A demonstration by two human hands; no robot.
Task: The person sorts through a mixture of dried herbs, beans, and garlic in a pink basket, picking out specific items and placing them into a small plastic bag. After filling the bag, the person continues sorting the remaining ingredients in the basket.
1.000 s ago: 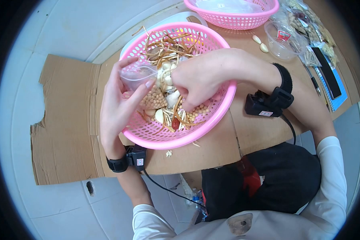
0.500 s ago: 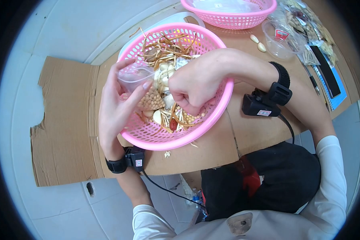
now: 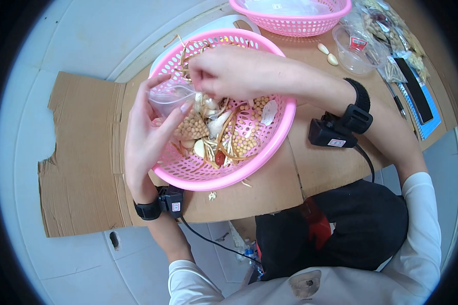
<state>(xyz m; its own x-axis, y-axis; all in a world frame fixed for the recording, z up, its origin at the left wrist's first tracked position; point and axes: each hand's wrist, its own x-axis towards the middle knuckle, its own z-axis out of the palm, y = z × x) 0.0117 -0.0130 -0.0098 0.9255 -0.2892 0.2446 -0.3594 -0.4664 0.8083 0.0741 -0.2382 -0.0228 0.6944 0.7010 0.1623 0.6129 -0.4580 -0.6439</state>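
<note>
My left hand (image 3: 148, 119) is closed on a clear zip bag (image 3: 192, 127) of round, pale yellow beans, its mouth up, over the left side of a pink perforated basket (image 3: 285, 127). Above the bag's mouth is my right hand (image 3: 229, 71), its fingers curled together and pointing down; anything between them is hidden. Loose beans (image 3: 248, 141) lie on the basket's right side. Near them are thin pale root pieces (image 3: 231, 148), a red date (image 3: 220, 158) and a white clove (image 3: 199, 148). Brown stringy roots (image 3: 183, 63) show at the far rim, partly behind my right hand.
Behind stands a second pink basket (image 3: 295, 23) with clear plastic bags. Two white cloves (image 3: 332, 59), a clear plastic tub (image 3: 351, 61), packed dried goods (image 3: 387, 30), a pen (image 3: 398, 104) and a blue notebook (image 3: 427, 126) lie to the right on cardboard (image 3: 86, 152).
My right hand has moved from the loose beans at the basket's right side, up and left to the bag's mouth. More beans and a white label now show. My left hand stays still.
</note>
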